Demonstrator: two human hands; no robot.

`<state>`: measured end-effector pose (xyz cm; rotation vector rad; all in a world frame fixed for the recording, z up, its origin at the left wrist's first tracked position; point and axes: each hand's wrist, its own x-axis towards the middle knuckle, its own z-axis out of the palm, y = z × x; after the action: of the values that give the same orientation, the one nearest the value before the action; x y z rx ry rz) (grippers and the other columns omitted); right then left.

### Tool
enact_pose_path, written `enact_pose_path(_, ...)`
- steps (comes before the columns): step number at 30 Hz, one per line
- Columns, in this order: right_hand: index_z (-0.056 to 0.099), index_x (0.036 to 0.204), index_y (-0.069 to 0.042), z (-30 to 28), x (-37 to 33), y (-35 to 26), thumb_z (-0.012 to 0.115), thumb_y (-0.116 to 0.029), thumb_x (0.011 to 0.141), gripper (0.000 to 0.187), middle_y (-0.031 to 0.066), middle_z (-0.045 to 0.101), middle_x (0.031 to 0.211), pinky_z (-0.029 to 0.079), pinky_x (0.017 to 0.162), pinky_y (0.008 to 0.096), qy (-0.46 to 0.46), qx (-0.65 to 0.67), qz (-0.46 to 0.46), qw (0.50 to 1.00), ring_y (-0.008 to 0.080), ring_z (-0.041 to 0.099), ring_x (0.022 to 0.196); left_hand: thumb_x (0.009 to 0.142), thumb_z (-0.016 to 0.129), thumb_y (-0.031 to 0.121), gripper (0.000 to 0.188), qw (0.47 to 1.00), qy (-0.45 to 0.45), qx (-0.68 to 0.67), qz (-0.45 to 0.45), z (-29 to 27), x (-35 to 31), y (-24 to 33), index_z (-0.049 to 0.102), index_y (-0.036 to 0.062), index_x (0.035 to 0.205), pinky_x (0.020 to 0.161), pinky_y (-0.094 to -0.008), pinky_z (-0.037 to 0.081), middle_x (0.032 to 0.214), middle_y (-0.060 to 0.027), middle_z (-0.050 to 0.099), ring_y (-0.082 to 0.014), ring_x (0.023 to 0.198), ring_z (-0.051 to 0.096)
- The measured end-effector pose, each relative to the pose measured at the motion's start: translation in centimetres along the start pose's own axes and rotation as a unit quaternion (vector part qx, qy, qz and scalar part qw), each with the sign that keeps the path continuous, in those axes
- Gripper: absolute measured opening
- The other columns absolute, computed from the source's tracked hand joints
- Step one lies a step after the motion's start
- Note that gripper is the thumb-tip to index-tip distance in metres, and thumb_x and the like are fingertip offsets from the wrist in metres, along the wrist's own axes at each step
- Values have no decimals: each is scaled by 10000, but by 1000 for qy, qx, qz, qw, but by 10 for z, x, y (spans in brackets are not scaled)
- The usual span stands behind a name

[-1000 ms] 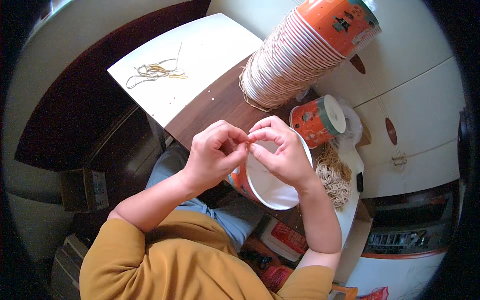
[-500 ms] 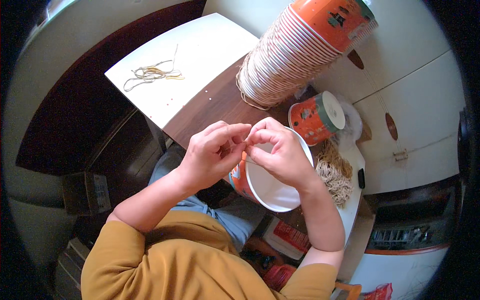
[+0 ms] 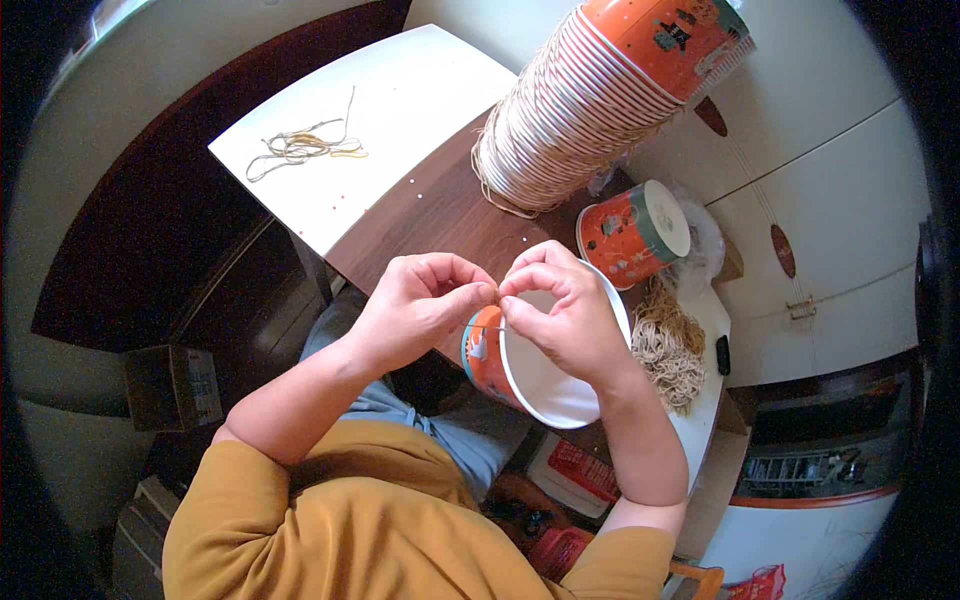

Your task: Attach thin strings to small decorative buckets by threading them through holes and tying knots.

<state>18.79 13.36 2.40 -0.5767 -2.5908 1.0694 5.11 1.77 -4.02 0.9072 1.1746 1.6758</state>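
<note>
Work bucket (image 3: 545, 370) sits at the counter's (image 3: 420, 215) near edge, mouth tipped toward the right, under both hands. Left hand (image 3: 420, 305) and right hand (image 3: 565, 315): each grip is a thumb-and-finger pinch, tips meeting, apparently on the thin cord (image 3: 487, 327); the pinched bit is mostly hidden.

Handling, my read: cord is light, limp, not fragile; pinch close to the end, it'll flop otherwise. Bucket probably light, thin-walled card, dents if squeezed, a bit slick; take it by the rolled rim.

Count: 1 work bucket; 1 spare bucket (image 3: 625, 240), looks base up, toward the counter's right end; 1 tall bucket stack (image 3: 590, 110) at the far edge, rims too tight to count; 1 cord heap (image 3: 672, 355) by the right edge; 1 loose tangle (image 3: 300, 147) near the left corner, strands uncountable; 1 black object (image 3: 722, 355) at the right edge.
</note>
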Motion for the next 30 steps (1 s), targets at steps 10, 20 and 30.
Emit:
enact_pose_path(10,684,817,-27,-4,-1,8,698,-78,763,76,56,579,961,441,824,260,-26,20,6,999,141,560,916,820,635,-3,96,980,54,87,170,5,-4,-22,653,4,915,591,-203,474,854,-53,617,-56,695,574)
enact_pose_path(20,686,822,-21,-4,0,2,697,-97,769,93,67,583,939,445,810,272,-25,-16,-13,999,167,566,902,770,701,26,120,936,101,205,267,12,-5,-16,684,-6,884,570,-214,500,910,-98,637,-88,687,617)
enact_pose_path(30,688,801,-59,1,-1,-1,661,-109,755,73,84,584,890,423,806,358,-2,-28,-20,999,255,536,875,820,670,43,99,958,107,176,201,9,-6,-22,674,-9,904,573,-213,491,838,-48,647,-61,678,588)
